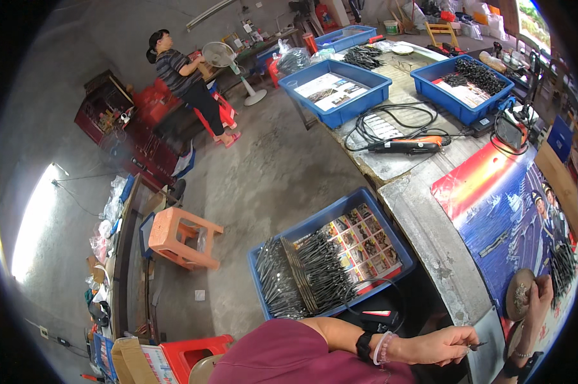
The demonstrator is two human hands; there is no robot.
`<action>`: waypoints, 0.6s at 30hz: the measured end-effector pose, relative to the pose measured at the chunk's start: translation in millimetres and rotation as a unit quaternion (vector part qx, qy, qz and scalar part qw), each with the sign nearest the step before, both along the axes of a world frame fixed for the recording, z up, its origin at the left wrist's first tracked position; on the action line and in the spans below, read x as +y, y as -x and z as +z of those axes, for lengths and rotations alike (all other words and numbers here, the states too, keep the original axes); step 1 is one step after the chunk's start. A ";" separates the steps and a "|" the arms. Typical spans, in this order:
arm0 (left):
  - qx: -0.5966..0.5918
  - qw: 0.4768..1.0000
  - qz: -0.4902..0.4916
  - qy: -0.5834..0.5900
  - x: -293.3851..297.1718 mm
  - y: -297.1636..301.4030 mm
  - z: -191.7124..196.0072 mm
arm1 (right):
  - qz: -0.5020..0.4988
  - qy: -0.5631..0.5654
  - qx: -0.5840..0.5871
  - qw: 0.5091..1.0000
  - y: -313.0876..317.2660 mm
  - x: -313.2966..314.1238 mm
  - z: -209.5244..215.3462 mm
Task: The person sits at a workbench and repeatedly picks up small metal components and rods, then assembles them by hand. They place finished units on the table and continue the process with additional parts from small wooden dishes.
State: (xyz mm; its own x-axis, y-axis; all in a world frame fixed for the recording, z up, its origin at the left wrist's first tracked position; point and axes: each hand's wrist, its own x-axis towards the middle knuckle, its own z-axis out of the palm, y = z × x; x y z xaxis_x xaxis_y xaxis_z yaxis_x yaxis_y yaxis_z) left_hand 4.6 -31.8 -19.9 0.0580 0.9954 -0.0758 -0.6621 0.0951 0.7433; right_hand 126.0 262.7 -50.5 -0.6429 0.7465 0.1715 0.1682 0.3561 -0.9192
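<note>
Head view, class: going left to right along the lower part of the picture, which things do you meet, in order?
Orange plastic stool → blue crate of dark slender parts → left hand pinching a small dark piece → right hand holding a round dish.

Glossy poster (506,211), seemingly rough concrete bench (423,224)

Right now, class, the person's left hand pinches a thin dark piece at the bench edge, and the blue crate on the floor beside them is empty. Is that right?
Not quite. The head view shows the blue crate is not empty: it holds bundles of thin dark pieces over printed sheets. The left hand does pinch a thin dark piece at the bench edge.
</note>
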 end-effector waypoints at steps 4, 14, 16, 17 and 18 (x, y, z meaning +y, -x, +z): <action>0.022 1.000 -0.020 0.005 -0.3 -1.1 0.2 | 0.006 -0.049 0.013 0.999 0.6 0.4 1.1; 0.059 0.997 -0.025 0.050 -1.0 -2.6 5.8 | -0.051 -0.043 -0.039 0.997 -2.5 -45.4 50.3; 0.074 0.993 -0.021 0.084 -2.4 -0.3 10.6 | -0.059 0.006 -0.040 0.997 -5.6 -53.5 57.9; 0.060 0.995 -0.024 0.081 -3.2 2.2 13.0 | -0.054 0.030 -0.020 0.998 -5.4 -57.4 60.5; 0.091 0.993 -0.029 0.065 -2.0 4.5 15.4 | -0.053 0.092 -0.009 0.994 -6.9 -61.5 63.9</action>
State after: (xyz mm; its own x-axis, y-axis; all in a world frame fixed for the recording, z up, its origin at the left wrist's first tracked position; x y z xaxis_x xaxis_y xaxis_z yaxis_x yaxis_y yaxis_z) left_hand 0.1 -33.9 -4.5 0.0890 0.9720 -0.2172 -0.5088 0.2319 0.8291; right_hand 132.9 201.2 13.4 -0.5609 0.8278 0.0149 0.2124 0.1612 -0.9638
